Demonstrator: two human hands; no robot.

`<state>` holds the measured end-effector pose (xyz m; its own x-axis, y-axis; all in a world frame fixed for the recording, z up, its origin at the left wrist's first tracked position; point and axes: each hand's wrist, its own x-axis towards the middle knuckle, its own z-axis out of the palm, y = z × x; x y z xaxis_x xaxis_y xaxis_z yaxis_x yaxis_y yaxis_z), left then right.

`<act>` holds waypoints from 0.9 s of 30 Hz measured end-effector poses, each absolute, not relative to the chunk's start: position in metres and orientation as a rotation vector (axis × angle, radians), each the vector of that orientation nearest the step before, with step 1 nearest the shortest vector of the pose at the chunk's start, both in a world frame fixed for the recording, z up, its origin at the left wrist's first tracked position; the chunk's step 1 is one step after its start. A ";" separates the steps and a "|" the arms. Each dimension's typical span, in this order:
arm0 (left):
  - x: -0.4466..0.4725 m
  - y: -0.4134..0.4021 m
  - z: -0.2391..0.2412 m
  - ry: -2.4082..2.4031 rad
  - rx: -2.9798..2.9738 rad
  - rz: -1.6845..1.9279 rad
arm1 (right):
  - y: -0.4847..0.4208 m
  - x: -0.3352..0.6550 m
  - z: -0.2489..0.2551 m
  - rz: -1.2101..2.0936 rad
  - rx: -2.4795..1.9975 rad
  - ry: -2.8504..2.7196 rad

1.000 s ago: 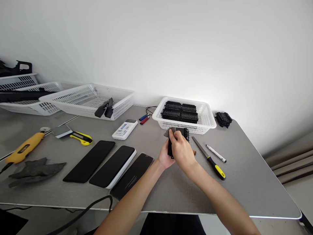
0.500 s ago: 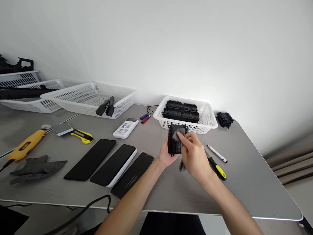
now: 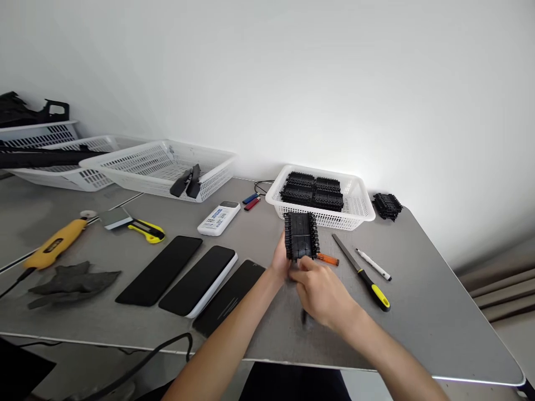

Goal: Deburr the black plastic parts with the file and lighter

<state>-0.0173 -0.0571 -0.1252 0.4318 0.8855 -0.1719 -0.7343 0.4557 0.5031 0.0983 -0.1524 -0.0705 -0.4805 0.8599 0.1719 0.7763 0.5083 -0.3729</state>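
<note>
Currently listed: right hand [image 3: 322,287], curled at near edge of black ribbed part [image 3: 301,236], grip contents unclear; left hand [image 3: 280,258], by which the part is grasped before the far white basket [image 3: 340,221]. Edge work is apparently in hand; steady support is called for next.

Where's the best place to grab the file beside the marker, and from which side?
I'd grip the file around its black-and-yellow handle, from the near side: it looks thicker than the blade and forms the nearer end, while the blade points toward the right-hand basket. The marker lies along the far right side.
</note>
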 end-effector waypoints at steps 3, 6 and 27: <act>-0.016 -0.058 -0.120 0.459 0.441 1.029 | -0.158 0.115 -0.069 0.425 -1.266 -2.148; -0.009 -0.062 -0.122 0.497 0.544 1.049 | -0.145 0.122 -0.071 0.326 -1.217 -1.803; -0.005 -0.062 -0.123 0.879 1.103 1.350 | -0.096 0.146 -0.111 -0.065 -1.428 -1.792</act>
<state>-0.0049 -0.0616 -0.1229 0.0653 0.9909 0.1181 -0.2928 -0.0941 0.9515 0.1462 -0.0956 -0.1109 -0.0160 0.7875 0.6161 0.8301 0.3539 -0.4308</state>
